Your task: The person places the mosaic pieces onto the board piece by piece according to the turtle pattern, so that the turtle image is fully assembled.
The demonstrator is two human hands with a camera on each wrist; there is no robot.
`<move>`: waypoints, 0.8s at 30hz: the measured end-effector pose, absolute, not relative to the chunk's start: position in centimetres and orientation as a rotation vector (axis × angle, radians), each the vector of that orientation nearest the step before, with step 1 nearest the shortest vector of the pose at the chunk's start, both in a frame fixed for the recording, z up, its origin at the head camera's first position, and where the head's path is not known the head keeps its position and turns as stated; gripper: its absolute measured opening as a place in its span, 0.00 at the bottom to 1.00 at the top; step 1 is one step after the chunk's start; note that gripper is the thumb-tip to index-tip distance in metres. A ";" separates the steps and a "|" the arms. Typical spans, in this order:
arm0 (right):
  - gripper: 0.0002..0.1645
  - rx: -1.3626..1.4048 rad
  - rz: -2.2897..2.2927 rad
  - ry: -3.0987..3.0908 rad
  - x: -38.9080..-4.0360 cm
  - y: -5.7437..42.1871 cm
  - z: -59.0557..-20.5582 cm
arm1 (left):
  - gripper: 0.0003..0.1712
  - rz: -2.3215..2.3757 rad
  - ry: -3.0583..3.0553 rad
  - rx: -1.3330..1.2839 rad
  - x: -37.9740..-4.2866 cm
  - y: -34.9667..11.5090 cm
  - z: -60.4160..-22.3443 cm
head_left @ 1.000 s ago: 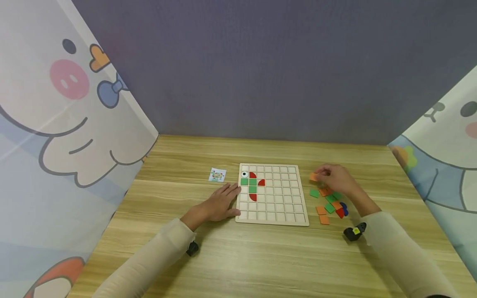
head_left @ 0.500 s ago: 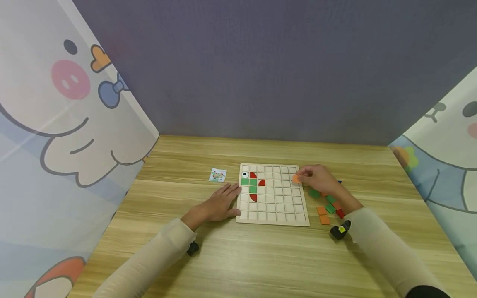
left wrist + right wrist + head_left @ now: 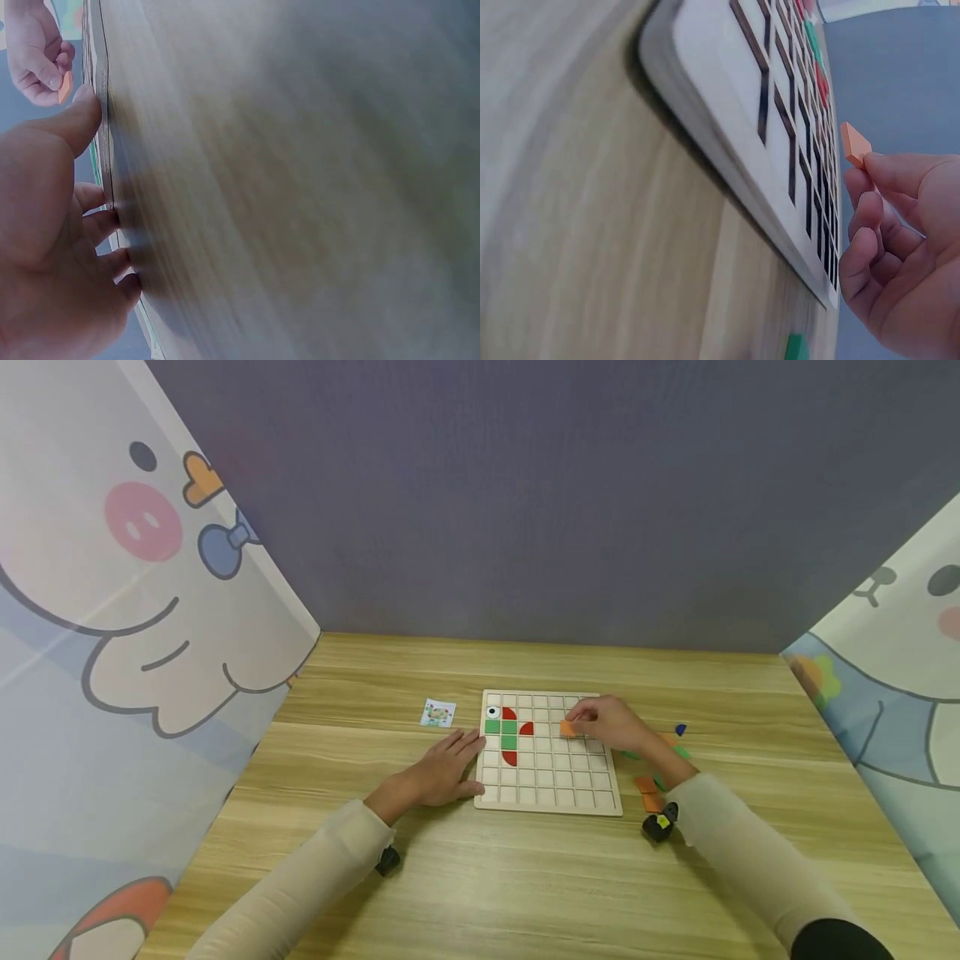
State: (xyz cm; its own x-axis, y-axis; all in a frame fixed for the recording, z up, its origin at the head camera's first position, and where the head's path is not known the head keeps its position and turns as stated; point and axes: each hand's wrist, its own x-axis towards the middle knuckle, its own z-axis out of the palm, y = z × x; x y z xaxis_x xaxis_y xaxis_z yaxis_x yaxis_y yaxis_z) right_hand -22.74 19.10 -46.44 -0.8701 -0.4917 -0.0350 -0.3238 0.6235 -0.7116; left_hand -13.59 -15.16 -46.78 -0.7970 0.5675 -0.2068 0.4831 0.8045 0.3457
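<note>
Between thumb and fingertips, my right hand (image 3: 609, 723) pinches an orange square tile (image 3: 854, 144); in the head view it is over the right part of the wooden grid board (image 3: 543, 805). My left hand (image 3: 442, 770) lies with fingers extended at the board's left edge, thumb and fingertips touching the rim. On the board's upper left sit a white eye tile (image 3: 492, 712), several green squares (image 3: 508, 742) and red quarter-round tiles (image 3: 510, 758). The left wrist view also shows the right hand holding the orange tile, beyond the board's edge.
A small printed picture card (image 3: 438, 712) lies left of the board. Loose orange tiles (image 3: 652, 802), green ones and a blue piece (image 3: 680, 729) lie right of it, partly hidden by the right forearm. A dark upright panel (image 3: 555, 502) closes off the table's back.
My right hand has carried the orange tile leftward from the loose pile to over the board. The left hand has stayed at the board's left edge.
</note>
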 end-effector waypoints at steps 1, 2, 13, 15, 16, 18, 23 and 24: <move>0.07 -0.687 -1.083 2.622 -22.8 18.9 -46.5 | 0.47 0.397 2.692 0.803 -13.6 -15.2 -46.8; 0.07 -0.691 -1.090 2.618 -22.7 18.6 -46.5 | 0.47 0.397 2.692 0.799 -13.6 -15.1 -46.8; 0.06 -0.724 -1.086 2.534 -22.5 16.2 -46.8 | 0.47 0.392 2.692 0.782 -13.5 -15.1 -46.9; 0.07 -0.724 -1.073 2.532 -22.3 15.7 -46.7 | 0.47 0.386 2.695 0.785 -13.5 -15.2 -46.9; 0.07 -0.715 -1.067 2.534 -22.1 15.5 -46.6 | 0.47 0.382 2.696 0.789 -13.5 -15.2 -46.9; 0.07 -0.699 -1.059 2.532 -22.0 15.1 -46.6 | 0.47 0.383 2.696 0.791 -13.5 -15.2 -47.0; 0.07 -0.690 -1.045 2.546 -21.8 14.2 -46.8 | 0.47 0.391 2.692 0.785 -13.5 -15.1 -46.8; 0.07 -0.693 -1.042 2.548 -21.8 14.1 -46.9 | 0.47 0.386 2.692 0.785 -13.5 -15.1 -46.7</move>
